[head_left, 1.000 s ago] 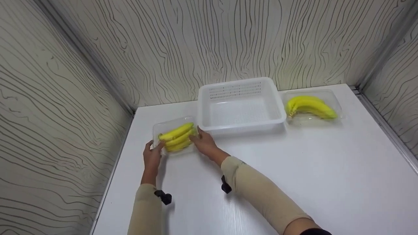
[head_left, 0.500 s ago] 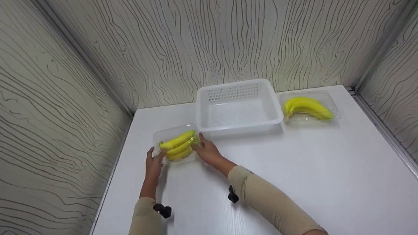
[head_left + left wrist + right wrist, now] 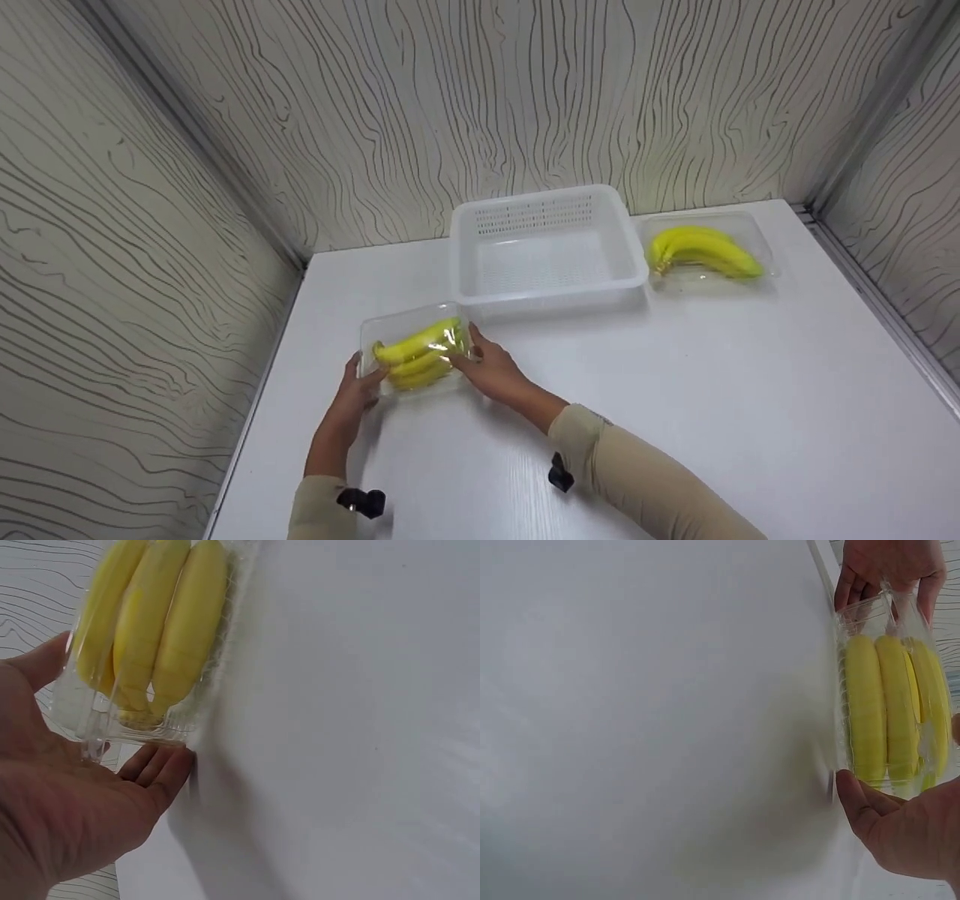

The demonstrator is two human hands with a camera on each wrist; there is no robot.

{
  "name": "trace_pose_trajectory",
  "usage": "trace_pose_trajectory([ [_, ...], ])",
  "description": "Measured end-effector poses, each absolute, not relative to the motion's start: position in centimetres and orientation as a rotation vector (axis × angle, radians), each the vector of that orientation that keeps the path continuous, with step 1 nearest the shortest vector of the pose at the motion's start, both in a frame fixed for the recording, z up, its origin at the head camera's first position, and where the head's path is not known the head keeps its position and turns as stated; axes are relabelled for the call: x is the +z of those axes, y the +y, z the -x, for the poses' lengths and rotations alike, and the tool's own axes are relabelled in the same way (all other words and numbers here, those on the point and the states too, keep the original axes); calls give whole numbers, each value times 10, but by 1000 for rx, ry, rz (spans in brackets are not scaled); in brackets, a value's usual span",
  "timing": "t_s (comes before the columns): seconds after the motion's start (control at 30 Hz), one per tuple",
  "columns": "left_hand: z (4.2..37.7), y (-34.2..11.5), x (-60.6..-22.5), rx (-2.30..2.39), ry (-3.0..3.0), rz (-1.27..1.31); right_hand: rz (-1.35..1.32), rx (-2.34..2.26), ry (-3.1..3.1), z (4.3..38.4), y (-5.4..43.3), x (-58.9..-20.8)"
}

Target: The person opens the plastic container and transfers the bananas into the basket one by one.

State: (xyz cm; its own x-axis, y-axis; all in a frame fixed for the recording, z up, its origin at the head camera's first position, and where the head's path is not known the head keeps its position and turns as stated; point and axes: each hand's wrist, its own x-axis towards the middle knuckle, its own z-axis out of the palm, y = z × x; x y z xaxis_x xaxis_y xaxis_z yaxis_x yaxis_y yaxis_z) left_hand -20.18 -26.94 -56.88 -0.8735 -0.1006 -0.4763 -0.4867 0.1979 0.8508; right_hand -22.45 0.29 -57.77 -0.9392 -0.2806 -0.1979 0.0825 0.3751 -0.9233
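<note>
A clear plastic clamshell box [image 3: 375,330] holding a bunch of yellow bananas [image 3: 420,349] is between my two hands at the left of the table. My left hand [image 3: 354,394] grips its left end, thumb on top; in the left wrist view the left hand [image 3: 97,795] has its fingers curled under the box edge. At the opposite end, my right hand [image 3: 495,367] grips the box with its thumb over the lid. The right wrist view shows the right hand's fingertips [image 3: 847,784] at the box's lower edge. The lid lies over the bananas.
Behind the box stands a white perforated plastic basket [image 3: 551,289] with nothing in it. To its right lies a second clear box [image 3: 754,229] with bananas [image 3: 701,247]. Wood-grain panels [image 3: 525,97] enclose the white table [image 3: 675,405] at the back and sides.
Both hands have brought the banana box nearer to me and slightly right, away from the basket's front left corner. The basket and second box stay in place.
</note>
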Motion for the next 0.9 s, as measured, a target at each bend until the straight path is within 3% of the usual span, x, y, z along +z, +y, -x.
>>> trace_pose_trajectory([
  [0.9,177,-194,-576,1787,2146,387,163,-1570,2309,189,94,-571],
])
